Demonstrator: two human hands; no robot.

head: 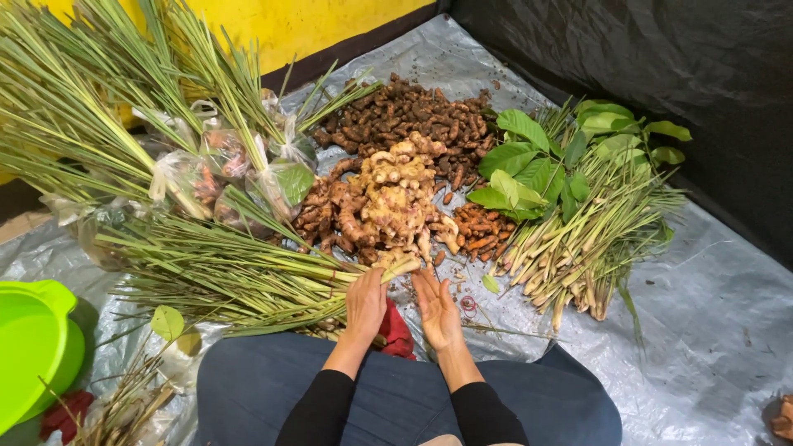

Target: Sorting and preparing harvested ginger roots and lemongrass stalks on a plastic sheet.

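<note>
Both hands are low, just in front of the ginger pile (388,194), which sits in the middle of the grey tarp (710,330) on the floor. The left hand (365,301) has its grip curled round the pale butt ends of a lemongrass bundle (248,277) that stretches away to the left of the ginger. The right hand (436,310) lies open and flat, palm up, fingers loose, holding nothing, just beside the left.

To gather stalks well, I'd say keep the butt ends level, squeeze them snug near the base, and bring the free hand in to steady the loose ones before they fan out. A red rubber band (468,306) lies on the tarp right of the open hand, close enough to grab.

Now the count. One ginger pile. Behind it, one darker heap of small brown roots (413,116). Right of the ginger, one small scatter of orange turmeric (481,227), one bunch of broad green leaves (529,169), and one heap of short trimmed lemongrass stalks (578,248). Left of the ginger, several clear plastic bags (198,177) of mixed pieces; four or five show, but the long stalks cover some. Far left of the ginger, one green plastic basin (33,347). A red cloth (396,330) peeks out between the wrists.
</note>
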